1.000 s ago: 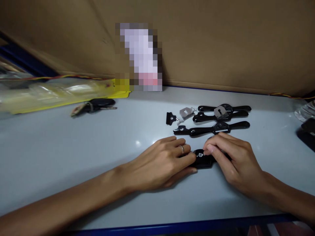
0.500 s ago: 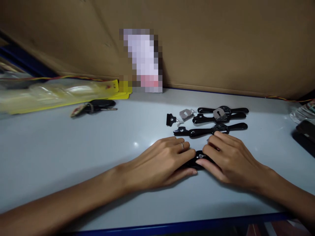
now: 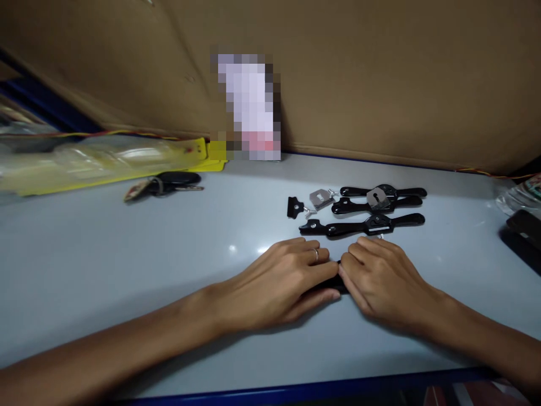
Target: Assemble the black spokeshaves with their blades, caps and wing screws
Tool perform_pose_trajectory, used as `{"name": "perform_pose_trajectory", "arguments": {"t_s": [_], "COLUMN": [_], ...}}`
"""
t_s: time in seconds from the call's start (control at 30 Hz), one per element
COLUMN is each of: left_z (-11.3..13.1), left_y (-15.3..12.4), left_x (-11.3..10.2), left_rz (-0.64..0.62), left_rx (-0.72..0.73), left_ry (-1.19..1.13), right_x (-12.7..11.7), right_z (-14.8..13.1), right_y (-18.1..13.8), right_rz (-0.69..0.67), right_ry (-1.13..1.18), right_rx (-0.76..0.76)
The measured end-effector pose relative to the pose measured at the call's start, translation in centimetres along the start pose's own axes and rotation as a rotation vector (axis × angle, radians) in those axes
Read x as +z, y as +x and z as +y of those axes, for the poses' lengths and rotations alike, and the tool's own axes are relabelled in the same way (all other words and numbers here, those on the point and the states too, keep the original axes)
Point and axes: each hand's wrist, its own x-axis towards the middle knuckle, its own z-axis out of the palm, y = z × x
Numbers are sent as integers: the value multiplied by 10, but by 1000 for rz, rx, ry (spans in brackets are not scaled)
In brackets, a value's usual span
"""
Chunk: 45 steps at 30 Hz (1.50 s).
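My left hand (image 3: 283, 282) and my right hand (image 3: 382, 282) lie side by side on the white table (image 3: 127, 265), fingertips meeting over a small black tool (image 3: 333, 288). Both hands curl around it and almost cover it; only a dark sliver shows between them. There is a ring on my left hand. Just beyond the fingers lies a black two-handled tool (image 3: 363, 225). Two more like it (image 3: 380, 198) lie behind, with a metal blade (image 3: 320, 198) and a small black clamp piece (image 3: 294, 207) to their left.
A bunch of keys (image 3: 164, 183) lies at the left. Clear plastic bags on yellow card (image 3: 97, 158) sit at the back left. A cardboard wall (image 3: 380, 79) closes the back. A dark object (image 3: 524, 234) sits at the right edge. The blue table edge (image 3: 296, 389) runs along the front.
My right hand slid left and lowered over the small black tool, covering its screw. The hands now touch; my left hand stayed put.
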Motion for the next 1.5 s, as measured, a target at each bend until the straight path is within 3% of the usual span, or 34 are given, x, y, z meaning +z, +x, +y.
{"name": "perform_pose_trajectory", "arguments": {"t_s": [0.13, 0.33, 0.43, 0.6, 0.97, 1.1, 1.17, 1.27, 1.37, 1.5], "left_z": [0, 0, 1, 0, -9, -17, -30, -57, -85, -111], "left_y": [0, -4, -5, -4, -6, -7, -10, -15, -18, -19], "left_x": [2, 4, 3, 0, -4, -9, -14, -25, -34, -39], "left_rz": [7, 45, 94, 177, 216, 224, 252, 230, 98, 75], "left_rx": [-1, 4, 43, 121, 146, 143, 72, -259, -638, -736], "left_ry": [82, 207, 269, 307, 386, 438, 464, 463, 424, 401], "right_x": [-20, -44, -46, -41, -33, -32, -32, -31, -27, -20], "right_z": [15, 19, 14, 8, 6, 9, 13, 22, 31, 41], "right_y": [-7, -20, -21, -21, -21, -22, -22, -21, -21, -21], "right_rz": [-61, -286, -323, -268, -199, -65, 82, 261, 285, 254], "right_ry": [173, 147, 138, 69, -66, -19, 1, 1, -12, 1], "right_rx": [78, 116, 95, 74, 41, 54, 72, 97, 124, 163]}}
